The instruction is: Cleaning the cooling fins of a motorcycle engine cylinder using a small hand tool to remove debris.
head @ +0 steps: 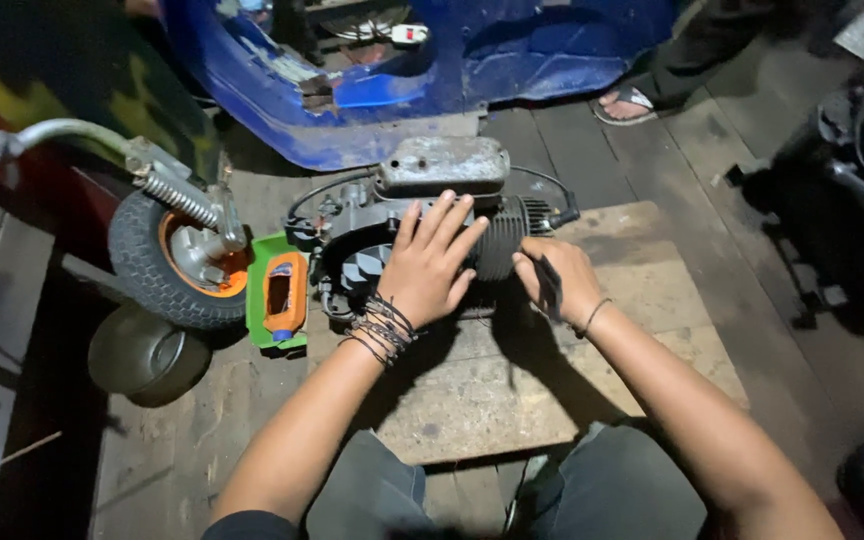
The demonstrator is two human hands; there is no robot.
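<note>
Here, engine: a grey, greasy metal scooter engine (pixel 422 215) with a finned black cylinder (pixel 500 245) lies on a worn wooden board (pixel 642 330) on the plank floor, just before the blue scooter body (pixel 402 95);
Left hand: the left hand (pixel 430 265), cord bracelets at the wrist, lies spread flat on the casing, fingers splayed, pressing rather than gripping;
Right hand: the right hand (pixel 552 280) is curled shut around a thin dark tool (pixel 549 285) beside the cylinder;
Handling: likely heavy, rigid and oily, so slippery; the fins look thin, so the solid casing seems the better hold;
Nearby: an orange oil bottle (pixel 285 293) on a green tray (pixel 264 335); a small tyred wheel with orange rim (pixel 177 262); a sandalled foot (pixel 627 102) of another person.
</note>
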